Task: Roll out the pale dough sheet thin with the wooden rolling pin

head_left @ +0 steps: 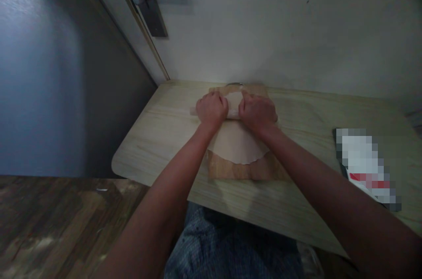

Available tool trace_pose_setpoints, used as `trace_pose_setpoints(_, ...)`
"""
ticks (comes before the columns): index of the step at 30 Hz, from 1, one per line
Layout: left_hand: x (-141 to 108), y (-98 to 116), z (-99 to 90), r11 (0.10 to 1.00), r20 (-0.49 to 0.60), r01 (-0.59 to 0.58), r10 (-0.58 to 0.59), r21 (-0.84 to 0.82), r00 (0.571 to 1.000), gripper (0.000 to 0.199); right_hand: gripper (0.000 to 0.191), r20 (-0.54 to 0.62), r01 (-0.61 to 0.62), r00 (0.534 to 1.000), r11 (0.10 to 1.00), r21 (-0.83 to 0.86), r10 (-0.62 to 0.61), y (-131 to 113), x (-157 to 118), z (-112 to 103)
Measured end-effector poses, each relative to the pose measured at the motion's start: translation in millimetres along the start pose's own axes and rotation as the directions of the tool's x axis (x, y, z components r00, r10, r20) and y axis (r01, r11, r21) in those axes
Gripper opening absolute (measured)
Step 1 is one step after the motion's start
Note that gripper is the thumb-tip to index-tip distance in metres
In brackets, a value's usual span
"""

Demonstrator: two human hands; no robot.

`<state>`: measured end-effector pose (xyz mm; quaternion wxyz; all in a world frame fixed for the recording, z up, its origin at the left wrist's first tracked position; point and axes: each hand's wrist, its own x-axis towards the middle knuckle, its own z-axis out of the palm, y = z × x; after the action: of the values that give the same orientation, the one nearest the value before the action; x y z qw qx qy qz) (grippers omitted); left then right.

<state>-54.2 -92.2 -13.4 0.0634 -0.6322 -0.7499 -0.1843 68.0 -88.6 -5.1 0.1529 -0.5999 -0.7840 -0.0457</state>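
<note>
A pale rolling pin (233,114) lies crosswise on a flat, round sheet of dough (240,143). My left hand (212,107) is closed round the pin's left part, and its left end sticks out past the fingers. Round the right part my right hand (258,111) is closed as well, with the index finger pointing forward over the dough. Under the dough is a brown wooden board (231,171), whose front strip and back edge show. The dough hangs slightly past the board's left side.
The board rests on a light wooden table (148,138) against a pale door (263,28) with a metal handle plate (150,10). A dark-edged, blurred flat item (365,164) lies at the right. Behind the board is a thin metal ring (234,83).
</note>
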Motion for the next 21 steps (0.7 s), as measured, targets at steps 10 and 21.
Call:
trace_pose_setpoints(10, 28.6, 5.5, 6.5, 0.998, 0.032, 0.053, -0.052, -0.014, 0.998, 0.042, 0.045, 0.047, -0.023, 0.999, 1.000, -0.011, 0.023, 5.2, 29.4, 6.7)
trace_pose_setpoints(21, 60.9, 10.8, 13.9, 0.999, 0.054, 0.042, -0.041, -0.027, 0.998, 0.037, 0.038, -0.017, 0.040, 0.999, 0.996, -0.075, -0.041, 13.7, 64.6, 15.3)
